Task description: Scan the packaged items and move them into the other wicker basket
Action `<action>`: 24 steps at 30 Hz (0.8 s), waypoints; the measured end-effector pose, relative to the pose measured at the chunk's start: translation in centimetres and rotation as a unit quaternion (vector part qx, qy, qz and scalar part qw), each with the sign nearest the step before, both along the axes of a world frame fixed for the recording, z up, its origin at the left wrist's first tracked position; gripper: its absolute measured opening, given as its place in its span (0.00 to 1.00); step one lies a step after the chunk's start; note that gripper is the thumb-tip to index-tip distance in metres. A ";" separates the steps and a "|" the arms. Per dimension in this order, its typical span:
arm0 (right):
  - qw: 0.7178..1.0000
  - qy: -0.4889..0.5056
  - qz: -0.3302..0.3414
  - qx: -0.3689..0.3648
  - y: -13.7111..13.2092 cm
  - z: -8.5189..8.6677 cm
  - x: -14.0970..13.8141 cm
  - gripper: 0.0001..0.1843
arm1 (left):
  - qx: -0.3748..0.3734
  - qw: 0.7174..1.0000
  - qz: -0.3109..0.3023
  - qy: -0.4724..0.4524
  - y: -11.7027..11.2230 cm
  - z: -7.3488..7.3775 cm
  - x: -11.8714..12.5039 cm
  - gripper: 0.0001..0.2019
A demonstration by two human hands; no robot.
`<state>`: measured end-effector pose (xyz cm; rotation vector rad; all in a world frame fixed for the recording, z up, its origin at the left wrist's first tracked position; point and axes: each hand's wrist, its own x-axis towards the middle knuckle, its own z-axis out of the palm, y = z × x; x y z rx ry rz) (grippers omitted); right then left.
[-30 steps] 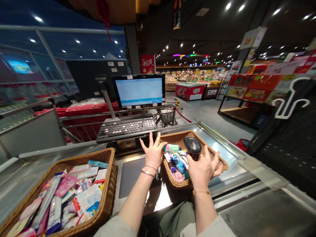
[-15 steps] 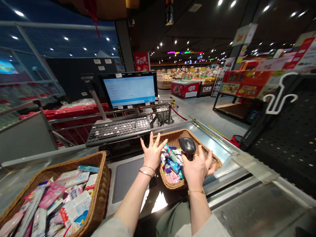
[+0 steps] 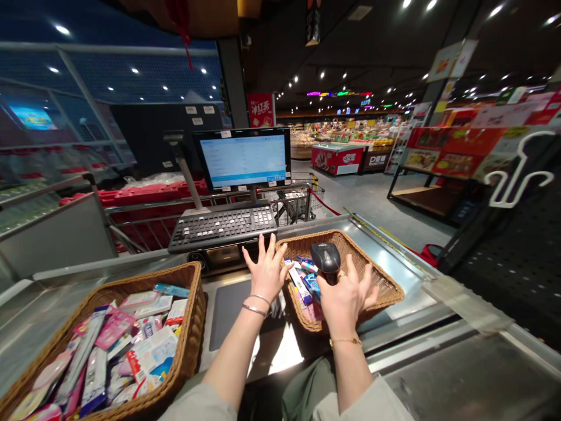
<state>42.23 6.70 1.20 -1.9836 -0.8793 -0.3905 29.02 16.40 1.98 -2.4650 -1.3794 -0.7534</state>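
My right hand (image 3: 344,298) grips the handle of a black barcode scanner (image 3: 325,257), its other fingers fanned out, over the right wicker basket (image 3: 385,286). Small packaged items (image 3: 302,280) lie in that basket's left part. My left hand (image 3: 265,273) hovers open, fingers spread and holding nothing, just outside the basket's left rim and below the keyboard (image 3: 223,225). Both wrists wear thin bracelets.
A second wicker basket (image 3: 193,327), full of several small packets, stands at the left. A dark grey mat (image 3: 228,313) lies on the steel counter between the baskets. A lit monitor (image 3: 243,158) stands behind the keyboard. Shop shelves and a black pegboard panel (image 3: 517,245) lie to the right.
My left hand held a small green and pink packet over the right basket; the packet now lies in the basket and the hand has drawn back left, empty. The scanner shifted slightly left.
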 end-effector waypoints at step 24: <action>0.973 -0.069 0.218 -0.016 2.0 0.0 -13.9 0.14 | -0.017 0.988 0.151 -0.015 -2.2 1.2 -15.7 0.30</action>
